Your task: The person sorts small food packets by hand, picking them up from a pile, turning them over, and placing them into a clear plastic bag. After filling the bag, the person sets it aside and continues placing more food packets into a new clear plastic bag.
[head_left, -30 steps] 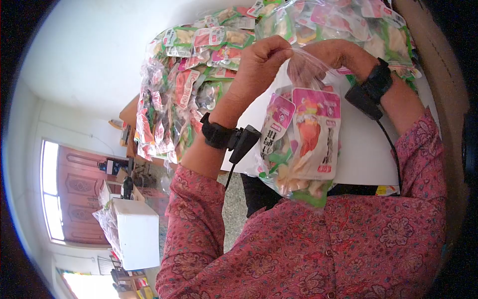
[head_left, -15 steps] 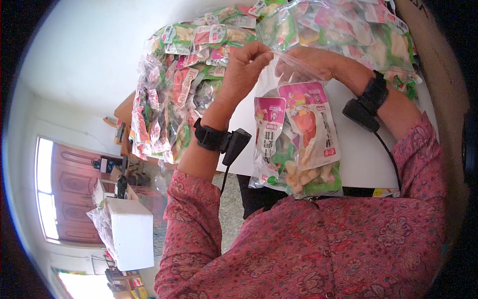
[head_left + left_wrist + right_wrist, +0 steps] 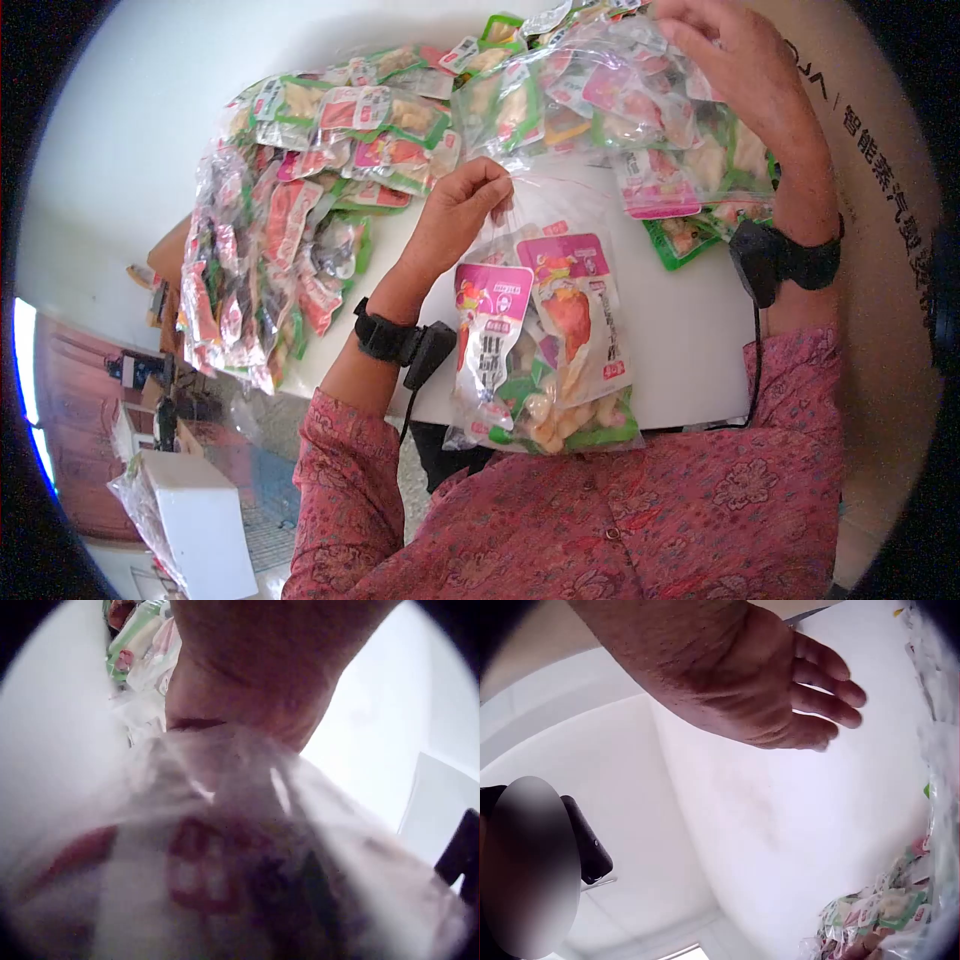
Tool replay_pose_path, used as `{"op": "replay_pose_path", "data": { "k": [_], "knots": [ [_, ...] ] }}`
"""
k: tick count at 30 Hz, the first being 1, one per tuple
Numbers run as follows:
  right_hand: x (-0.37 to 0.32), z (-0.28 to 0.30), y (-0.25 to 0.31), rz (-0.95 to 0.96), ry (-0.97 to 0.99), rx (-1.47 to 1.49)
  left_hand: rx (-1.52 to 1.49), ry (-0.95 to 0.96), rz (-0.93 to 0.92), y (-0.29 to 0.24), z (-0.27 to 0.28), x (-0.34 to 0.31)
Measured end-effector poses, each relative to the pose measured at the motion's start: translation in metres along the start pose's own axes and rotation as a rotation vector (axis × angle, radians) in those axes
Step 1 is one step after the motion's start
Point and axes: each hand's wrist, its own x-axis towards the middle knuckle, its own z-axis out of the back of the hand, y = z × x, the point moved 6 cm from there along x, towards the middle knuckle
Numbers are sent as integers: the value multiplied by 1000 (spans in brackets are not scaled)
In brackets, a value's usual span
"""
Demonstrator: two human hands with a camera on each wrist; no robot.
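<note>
In the head view, my left hand (image 3: 452, 218) pinches the top of a clear bag (image 3: 590, 330) between thumb and curled fingers. Pink-and-white and green food packets show inside the bag, which lies at the table's near edge. The left wrist view has the same hand (image 3: 247, 682) above blurred clear plastic (image 3: 225, 795). Up at the right of the head view, my right hand (image 3: 740, 70) is raised over the far bagged packets (image 3: 640, 95), away from the bag. Loosely bent, separated fingers with nothing in them show on this hand (image 3: 761, 694) in the right wrist view.
A large heap of food packets (image 3: 290, 220) covers the left and far parts of the white table (image 3: 690, 340). Brown cardboard (image 3: 880, 280) with printing stands along the right. A white box (image 3: 205, 520) is on the lower left, beyond the table.
My right hand has let go of the bag's top and moved up and to the right. The left hand keeps its pinch, and the bag sits lower and further left in the view.
</note>
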Motion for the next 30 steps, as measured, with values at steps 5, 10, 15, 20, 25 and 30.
{"op": "replay_pose_path", "data": {
  "k": [5,10,15,20,25,30],
  "knots": [
    [0,-39,-16,73,297,-116,-63,-27,45,20,1,7],
    [5,-69,-48,-82,331,-364,-202,33,178,40,-6,-1],
    [4,-84,-48,-109,194,-351,-337,88,258,52,-6,-1],
    [-10,-108,-35,55,165,-397,-353,123,221,52,-10,0],
    [0,-126,-39,1,476,-173,-373,161,194,55,-9,2],
    [80,-105,-21,-64,331,282,-375,163,168,55,-10,3]
  ]
}}
